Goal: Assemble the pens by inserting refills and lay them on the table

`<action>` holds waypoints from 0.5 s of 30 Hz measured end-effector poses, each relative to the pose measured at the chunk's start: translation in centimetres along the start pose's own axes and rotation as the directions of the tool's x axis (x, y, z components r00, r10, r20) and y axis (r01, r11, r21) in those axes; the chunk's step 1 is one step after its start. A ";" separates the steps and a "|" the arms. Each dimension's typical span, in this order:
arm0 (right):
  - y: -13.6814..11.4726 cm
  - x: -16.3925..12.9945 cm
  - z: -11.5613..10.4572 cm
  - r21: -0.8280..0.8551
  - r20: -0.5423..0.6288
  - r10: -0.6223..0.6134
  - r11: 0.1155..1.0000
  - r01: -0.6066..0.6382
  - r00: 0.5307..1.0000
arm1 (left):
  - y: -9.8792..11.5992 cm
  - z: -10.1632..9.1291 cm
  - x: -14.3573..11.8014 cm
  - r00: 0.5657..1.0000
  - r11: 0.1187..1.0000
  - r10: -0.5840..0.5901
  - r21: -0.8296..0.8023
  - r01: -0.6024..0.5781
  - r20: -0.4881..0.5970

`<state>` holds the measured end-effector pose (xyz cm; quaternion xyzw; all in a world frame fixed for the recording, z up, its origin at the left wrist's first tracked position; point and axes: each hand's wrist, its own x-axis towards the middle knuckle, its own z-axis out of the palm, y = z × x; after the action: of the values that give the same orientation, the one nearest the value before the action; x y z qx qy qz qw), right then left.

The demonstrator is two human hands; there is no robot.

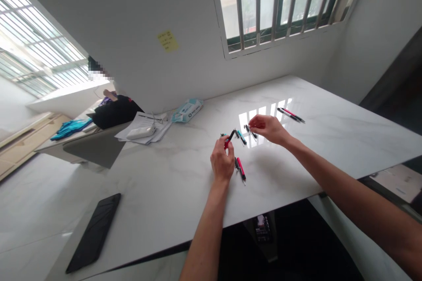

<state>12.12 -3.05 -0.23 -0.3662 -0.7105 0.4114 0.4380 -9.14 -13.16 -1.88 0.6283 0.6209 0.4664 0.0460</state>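
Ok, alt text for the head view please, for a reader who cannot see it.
Two bare hands work over a white marble table: the left hand holds a red and black pen, the right hand pinches another pen. More pens lie beside them; a black phone lies near left.

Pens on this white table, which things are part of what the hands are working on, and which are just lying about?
In hand:
- red pen held in the left hand
- dark pen under the right hand
- teal pen
- red pen on the table
- far pair of pens

Lying about:
- phone
- wipes packet
- papers
- sticky note
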 end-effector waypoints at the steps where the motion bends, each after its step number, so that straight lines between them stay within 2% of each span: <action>1: -0.2 -0.9 0.3 -0.086 0.049 0.008 0.996 -0.003 0.999 | -0.1 0.1 0.0 1.000 1.000 0.018 -0.009 -0.018 -0.002; 3: -0.3 -2.6 1.2 -0.229 0.145 0.039 0.973 -0.005 0.989 | -0.3 0.2 0.0 0.999 0.999 0.045 -0.003 -0.045 -0.005; 5: 0.0 -3.9 2.3 -0.301 0.202 0.058 0.954 0.005 0.978 | -0.4 0.1 0.0 0.998 0.998 0.058 0.014 -0.058 -0.004; 9: 0.7 -5.2 3.4 -0.313 0.190 0.061 0.950 0.002 0.980 | -0.6 0.0 -0.1 0.998 0.997 0.069 0.021 -0.069 0.006; 15: 0.3 -5.3 3.1 -0.329 0.180 0.042 0.944 0.020 0.983 | -0.8 0.0 0.0 0.998 0.998 0.066 -0.005 -0.066 0.010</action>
<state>11.12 -8.39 -3.01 -0.3985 -0.8047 0.3215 0.3004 -9.68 -13.00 -2.39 0.6507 0.5985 0.4661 0.0351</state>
